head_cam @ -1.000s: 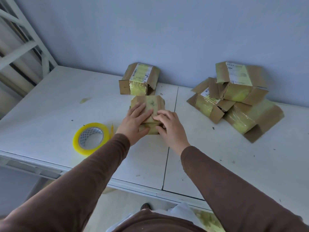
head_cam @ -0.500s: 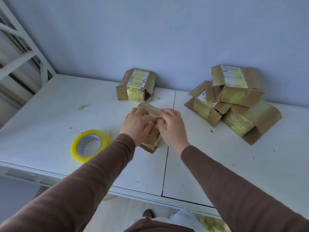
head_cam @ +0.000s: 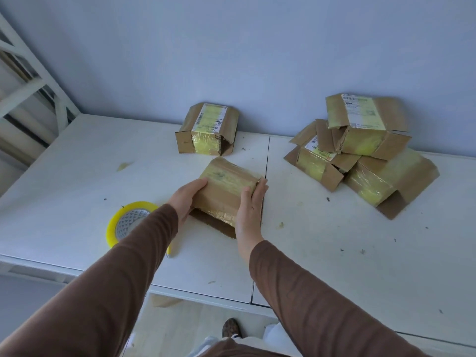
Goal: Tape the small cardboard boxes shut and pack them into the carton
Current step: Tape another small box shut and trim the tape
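A small cardboard box (head_cam: pixel 226 189) with yellowish tape across its top sits at the middle of the white table (head_cam: pixel 77 163). Its near end flap lies open toward me. My left hand (head_cam: pixel 186 199) grips the box's left side with curled fingers. My right hand (head_cam: pixel 251 204) presses flat against its right side, fingers straight. A yellow roll of tape (head_cam: pixel 128 222) lies on the table just left of my left forearm, partly hidden by the sleeve. No carton is in view.
Another taped small box (head_cam: pixel 208 130) stands against the blue wall behind. A pile of three small boxes (head_cam: pixel 360 150) with loose flaps lies at the right rear. A white metal frame (head_cam: pixel 31 81) stands off the table's left end. Scraps dot the tabletop.
The box has been turned over from a tilted position to lie flat with its taped top up. Both hands moved from its top to its two sides.
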Tool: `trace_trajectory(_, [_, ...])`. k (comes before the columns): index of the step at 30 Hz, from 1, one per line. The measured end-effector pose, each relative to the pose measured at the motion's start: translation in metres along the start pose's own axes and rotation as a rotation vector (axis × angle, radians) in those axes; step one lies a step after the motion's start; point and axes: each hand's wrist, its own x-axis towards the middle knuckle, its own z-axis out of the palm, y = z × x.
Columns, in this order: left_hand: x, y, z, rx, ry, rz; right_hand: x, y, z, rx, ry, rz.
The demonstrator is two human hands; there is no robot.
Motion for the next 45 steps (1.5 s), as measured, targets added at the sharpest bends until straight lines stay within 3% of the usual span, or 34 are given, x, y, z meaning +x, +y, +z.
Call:
trace_trajectory(5, [0.005,-0.003,0.006,-0.001,0.046,0.05,-0.002,0.01,0.011,0.101,0.046,-0.033])
trace_trajectory(9, [0.011,0.012,-0.003,0.161,-0.063,0.075,-0.003,0.009,0.013,0.103,0.068,-0.009])
trace_trajectory(13, [0.027,0.044,-0.004,0.417,-0.067,0.229,-0.015,0.0,-0.011,0.216,0.234,0.123])
trace_trajectory(17, [0.036,0.046,0.01,0.553,0.069,0.37,-0.005,-0.023,-0.05,0.118,0.311,0.113])
trace_trajectory(19, [0.018,0.039,0.02,0.412,0.23,0.411,0.008,-0.034,-0.06,0.048,0.235,0.07])
trace_trajectory(21, [-0.004,0.02,0.028,0.122,0.391,0.34,0.017,-0.04,-0.066,-0.027,0.09,0.064])
trace_trajectory(24, [-0.035,-0.021,0.041,-0.154,0.353,0.205,0.022,-0.041,-0.07,-0.124,-0.132,0.05])
trace_trajectory(26, [-0.042,-0.04,0.048,-0.217,0.268,0.164,0.02,-0.039,-0.068,-0.147,-0.239,0.038])
trace_trajectory(29, [-0.041,-0.047,0.059,-0.23,0.264,0.135,0.016,-0.03,-0.058,-0.15,-0.335,0.09])
trace_trajectory(34, [-0.041,-0.038,0.088,-0.118,0.313,0.259,0.016,-0.022,-0.043,-0.198,-0.346,0.033])
trace_trajectory(38, [-0.044,-0.037,0.087,-0.155,0.4,0.251,0.017,-0.024,-0.041,-0.119,-0.358,0.081])
trace_trajectory(41, [-0.049,-0.021,0.079,0.193,0.509,0.342,0.02,-0.026,-0.04,0.005,-0.348,0.174])
trace_trajectory(43, [-0.048,-0.015,0.074,0.573,0.548,0.392,0.022,-0.028,-0.041,-0.085,-0.295,0.18])
trace_trajectory(45, [-0.045,-0.011,0.077,0.754,0.524,0.395,0.028,-0.033,-0.042,-0.225,-0.213,0.129])
